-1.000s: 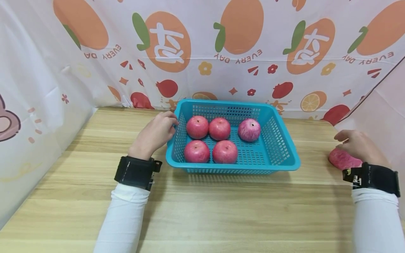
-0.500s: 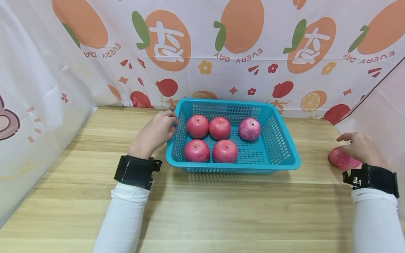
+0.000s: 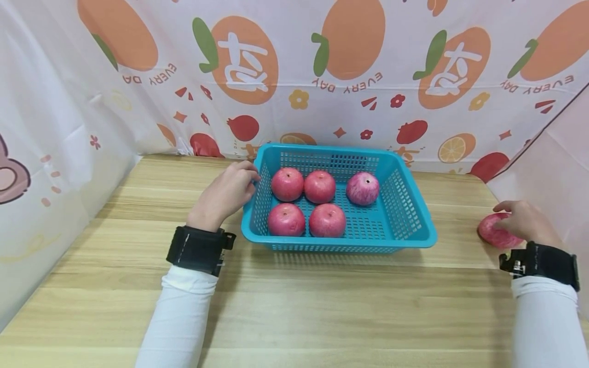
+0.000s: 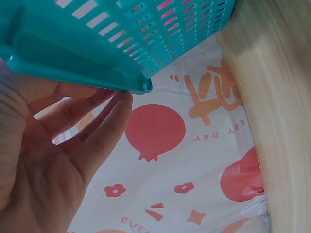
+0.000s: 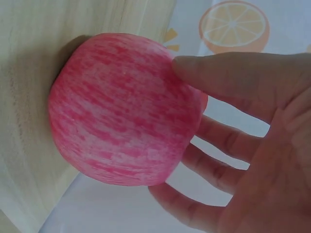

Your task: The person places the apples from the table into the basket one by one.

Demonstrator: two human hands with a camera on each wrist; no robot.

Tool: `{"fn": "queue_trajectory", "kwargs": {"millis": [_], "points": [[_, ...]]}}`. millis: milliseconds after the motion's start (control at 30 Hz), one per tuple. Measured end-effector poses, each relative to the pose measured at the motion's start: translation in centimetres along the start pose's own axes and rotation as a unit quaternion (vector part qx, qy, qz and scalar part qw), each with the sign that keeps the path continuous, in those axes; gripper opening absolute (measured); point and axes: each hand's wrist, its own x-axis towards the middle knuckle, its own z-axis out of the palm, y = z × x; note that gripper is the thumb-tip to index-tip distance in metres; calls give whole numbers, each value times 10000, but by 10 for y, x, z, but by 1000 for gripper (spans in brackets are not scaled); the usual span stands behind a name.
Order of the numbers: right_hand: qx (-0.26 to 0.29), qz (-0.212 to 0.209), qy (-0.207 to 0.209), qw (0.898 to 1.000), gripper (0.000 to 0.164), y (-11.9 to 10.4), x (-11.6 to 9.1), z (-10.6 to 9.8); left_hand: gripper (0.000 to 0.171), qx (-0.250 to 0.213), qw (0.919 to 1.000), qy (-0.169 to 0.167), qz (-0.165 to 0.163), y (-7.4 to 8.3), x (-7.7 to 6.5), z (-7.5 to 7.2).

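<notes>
On the right of the table lies a red-pink streaked apple (image 3: 493, 234), large in the right wrist view. My right hand (image 3: 531, 225) is over it, thumb against one side and the other fingers (image 5: 226, 138) curved round the far side. At the left end of a blue plastic basket (image 3: 322, 243), my left hand (image 3: 225, 194) holds the rim, its bent fingertips up against the underside of the lip in the left wrist view. Inside the basket sit several apples (image 3: 286, 220), two of them in front and the others behind, including a purplish streaked one (image 3: 362, 188).
The basket stands on a wooden table (image 3: 331, 312), near its back edge. Behind it hangs a white curtain (image 3: 294, 122) with fruit prints. More pale cloth (image 3: 60, 143) closes off the left, and a plain panel stands on the right.
My right hand has come down onto the apple on the right, covering its upper side. The left hand, the basket and the apples in it have stayed put.
</notes>
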Motion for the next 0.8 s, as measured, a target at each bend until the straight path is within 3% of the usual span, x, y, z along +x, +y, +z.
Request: {"fn": "queue_trajectory", "kwargs": {"millis": [167, 367, 533, 800], "points": [[101, 118, -250, 9996, 50, 4, 1, 2, 22, -20, 10000, 15, 15, 0, 0, 0], [14, -93, -573, 9983, 60, 12, 7, 12, 22, -14, 10000, 57, 49, 0, 0, 0], [33, -234, -541, 9983, 64, 18, 8, 21, 23, -6, 10000, -8, 41, 1, -1, 0], [62, -79, -566, 9983, 65, 14, 6, 23, 23, 10, 10000, 29, 37, 1, -1, 0]]}}
